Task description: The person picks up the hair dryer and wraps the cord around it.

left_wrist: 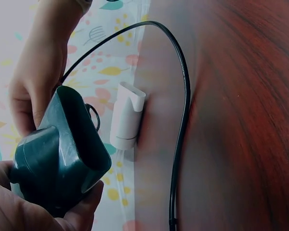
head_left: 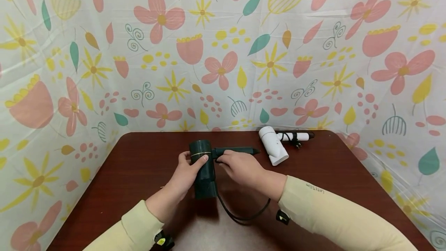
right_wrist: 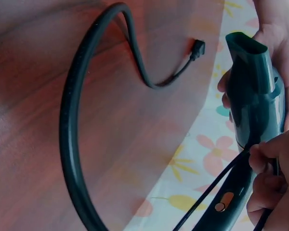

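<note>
A dark green hair dryer (head_left: 205, 183) is held above the table by my left hand (head_left: 184, 173), whose fingers wrap its barrel with the thumb on top. Its flat nozzle (left_wrist: 84, 132) points toward me. Beside the handle (head_left: 240, 150), my right hand (head_left: 245, 169) pinches the black power cord (right_wrist: 212, 185) near where handle and barrel meet. The rest of the cord loops down toward the table. In the right wrist view, the sliding switch (right_wrist: 225, 202) shows on the handle and the plug (right_wrist: 198, 48) is at the cord's end.
A white hair dryer (head_left: 273, 146) lies at the table's back right, its black cord (head_left: 295, 139) wound about the handle. The brown table (head_left: 139, 158) ends at a flower-patterned curtain (head_left: 219, 69) behind and at both sides.
</note>
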`<action>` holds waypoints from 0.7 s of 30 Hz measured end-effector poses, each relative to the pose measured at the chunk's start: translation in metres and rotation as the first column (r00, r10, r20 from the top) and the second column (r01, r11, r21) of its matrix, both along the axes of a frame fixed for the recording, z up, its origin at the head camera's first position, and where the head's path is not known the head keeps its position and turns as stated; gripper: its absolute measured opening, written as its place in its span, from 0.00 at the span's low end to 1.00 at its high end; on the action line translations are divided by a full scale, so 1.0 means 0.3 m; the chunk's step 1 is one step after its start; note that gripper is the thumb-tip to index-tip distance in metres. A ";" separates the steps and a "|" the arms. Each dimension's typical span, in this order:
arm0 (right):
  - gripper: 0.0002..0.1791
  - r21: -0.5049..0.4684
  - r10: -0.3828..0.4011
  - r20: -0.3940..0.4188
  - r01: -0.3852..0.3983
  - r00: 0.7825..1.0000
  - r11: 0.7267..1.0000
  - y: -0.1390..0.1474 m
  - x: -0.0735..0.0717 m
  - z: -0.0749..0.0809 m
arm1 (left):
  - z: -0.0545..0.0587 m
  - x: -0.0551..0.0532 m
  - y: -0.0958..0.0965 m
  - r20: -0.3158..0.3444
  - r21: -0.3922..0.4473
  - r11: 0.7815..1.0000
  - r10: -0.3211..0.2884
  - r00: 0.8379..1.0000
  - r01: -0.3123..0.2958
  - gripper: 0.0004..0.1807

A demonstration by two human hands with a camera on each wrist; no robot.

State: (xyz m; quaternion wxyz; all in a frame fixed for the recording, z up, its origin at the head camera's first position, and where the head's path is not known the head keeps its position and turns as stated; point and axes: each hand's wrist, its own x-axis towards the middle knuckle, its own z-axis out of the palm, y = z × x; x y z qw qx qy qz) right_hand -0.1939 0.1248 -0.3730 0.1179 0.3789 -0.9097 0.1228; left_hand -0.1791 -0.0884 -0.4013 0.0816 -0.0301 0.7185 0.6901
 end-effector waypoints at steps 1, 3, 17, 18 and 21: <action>0.11 -0.006 0.008 -0.015 -0.008 1.000 1.000 0.000 -0.003 0.001 | 0.001 0.001 0.001 -0.001 -0.005 1.000 -0.001 1.000 0.001 0.49; 0.10 -0.025 0.019 -0.047 -0.020 0.999 0.999 0.000 -0.008 0.005 | 0.005 0.004 0.002 -0.003 -0.016 1.000 -0.006 1.000 0.006 0.50; 0.22 -0.030 -0.185 -0.111 0.182 0.977 0.983 0.008 -0.056 0.021 | 0.031 0.017 -0.020 -0.022 -0.151 0.988 -0.039 0.999 0.035 0.48; 0.24 -0.020 -0.216 -0.080 0.215 0.973 0.976 0.011 -0.062 0.023 | 0.033 0.019 -0.022 -0.026 -0.157 0.987 -0.041 0.999 0.037 0.47; 0.29 0.007 -0.283 0.048 0.283 0.958 0.959 0.019 -0.075 0.034 | 0.035 0.022 -0.027 -0.028 -0.165 0.985 -0.049 0.998 0.043 0.47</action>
